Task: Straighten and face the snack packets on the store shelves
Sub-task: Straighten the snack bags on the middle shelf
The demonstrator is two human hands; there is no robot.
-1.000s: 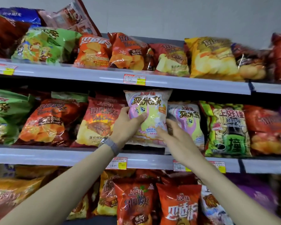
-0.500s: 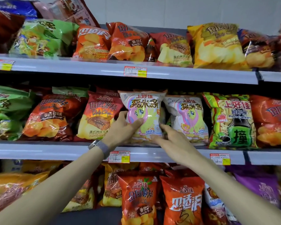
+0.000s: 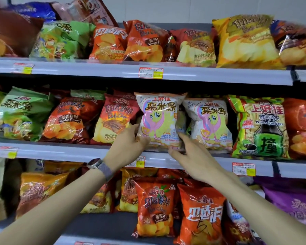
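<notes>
A white and pink snack packet (image 3: pixel 160 119) with a cartoon pony stands upright on the middle shelf (image 3: pixel 60 152), its front facing me. My left hand (image 3: pixel 129 144) grips its lower left edge, thumb on the front. My right hand (image 3: pixel 193 156) holds its lower right corner, fingers reaching behind the edge. A second packet of the same kind (image 3: pixel 210 124) stands just to the right, leaning slightly and partly behind the first.
Red chip packets (image 3: pixel 113 119) and a green packet (image 3: pixel 21 114) fill the shelf to the left; a green prawn cracker packet (image 3: pixel 261 126) stands to the right. The top shelf (image 3: pixel 201 74) and the lower shelf hold several more packets. Price tags (image 3: pixel 150 73) line the shelf edges.
Both hands have lowered the pony packet from mid-air onto the middle shelf and shifted their hold down to its bottom corners. The camera has moved closer.
</notes>
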